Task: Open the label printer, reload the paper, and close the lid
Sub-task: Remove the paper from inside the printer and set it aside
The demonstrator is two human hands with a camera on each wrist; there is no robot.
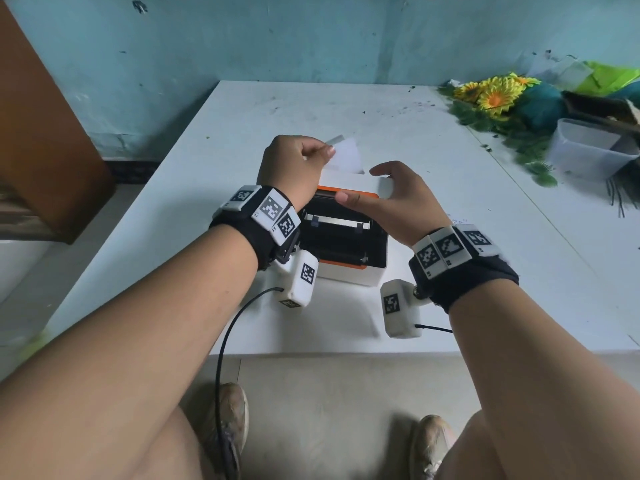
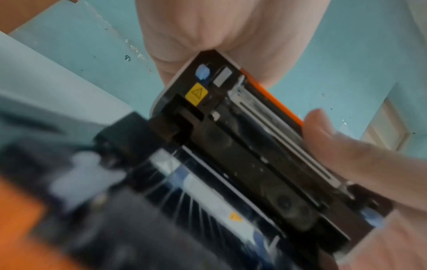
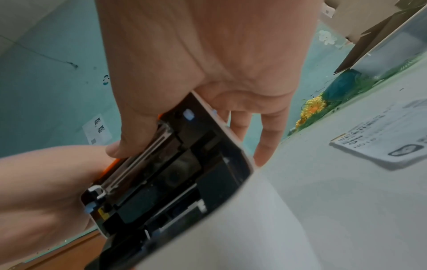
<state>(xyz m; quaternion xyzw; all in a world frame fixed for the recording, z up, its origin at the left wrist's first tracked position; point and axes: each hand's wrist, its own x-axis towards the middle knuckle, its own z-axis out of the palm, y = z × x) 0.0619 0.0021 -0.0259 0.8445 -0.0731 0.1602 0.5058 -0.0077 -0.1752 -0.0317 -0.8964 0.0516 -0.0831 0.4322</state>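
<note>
On top of the white table (image 1: 433, 202), mid-way across, the label printer (image 1: 346, 247) is sitting with its lid (image 1: 349, 183) tipped up. Left hand (image 1: 294, 168) is curling over the lid's left end, fingers pinching white paper (image 1: 346, 155) behind it. Right hand (image 1: 394, 202) is hooking fingers over the lid's right end, thumb (image 3: 136, 131) pressing the underside. Wrist cams are showing what the head cam isn't: a yellow warning sticker (image 2: 196, 94) and metal bar (image 3: 136, 164) under there.
</note>
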